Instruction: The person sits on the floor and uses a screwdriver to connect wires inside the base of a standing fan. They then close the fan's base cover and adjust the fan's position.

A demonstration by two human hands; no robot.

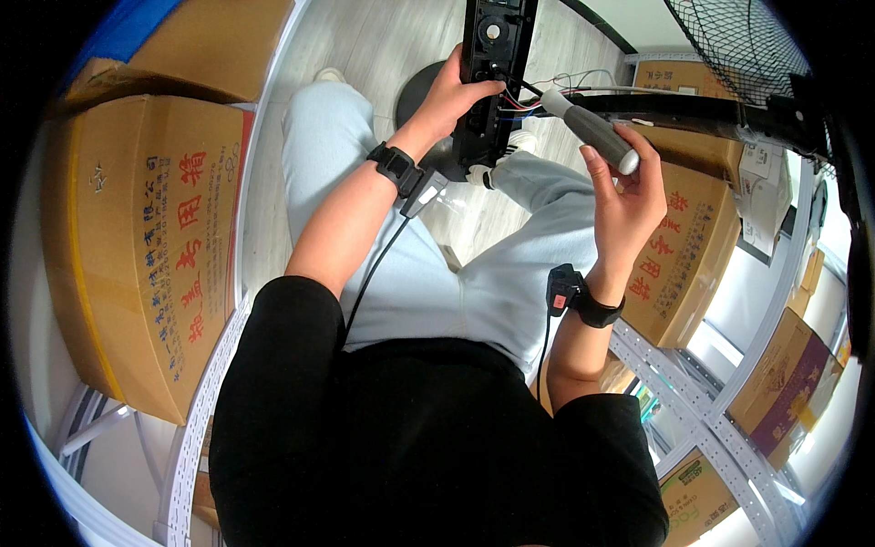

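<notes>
My left hand [448, 102] is closed around the side of a long black plastic housing [498, 27], its thumb lying across the front face. The housing is open, with a round hole near the top and thin coloured wires [521, 109] coming out of its right side. In my right hand [629, 196] is a screwdriver [594, 128] with a grey handle, held by the fingertips near its butt end. Its dark shaft points left into the housing; I cannot tell whether the tip touches a screw.
A black pole [693, 111] and a mesh fan guard [736, 41] fill the upper right. Below the housing lies a round black base [415, 91]. Cardboard boxes [137, 246] on white metal shelving [208, 383] stand left, more at right. Cables hang from devices on both wrists.
</notes>
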